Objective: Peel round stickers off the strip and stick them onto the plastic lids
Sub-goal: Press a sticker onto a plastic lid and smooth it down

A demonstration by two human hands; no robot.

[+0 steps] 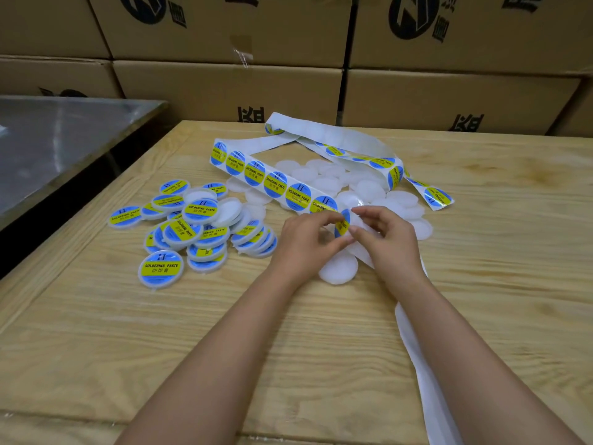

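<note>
Status: task under way, roughly midway by lid count (estimate, since the piles overlap).

Done: a heap of labelled lids lies on the surface, left of the hands. Each shows a blue-and-yellow "SOLDERING PASTE" sticker. One or two white lids sit in that heap, and I cannot tell whether they are bare or face down.

Left: a pile of bare lids, translucent white, lies far and right of the hands, partly under the strip. One more bare lid lies just near of the hands.

Strip: about six stickers in a row run from far left down to the hands, with more on the loops at far right. The spent backing trails away to the near right under the right forearm.

In hand: the left hand, fingers curled, pinches the strip at its working end. The right hand pinches the edge of one sticker between thumb and forefinger. The sticker stands tilted on edge between the two hands, apparently partly lifted. I cannot tell whether a lid is held behind it.

Judgement: this is the peel step, and placement is not yet made. Many bare lids remain, and the sticker supply looks ample.
</note>
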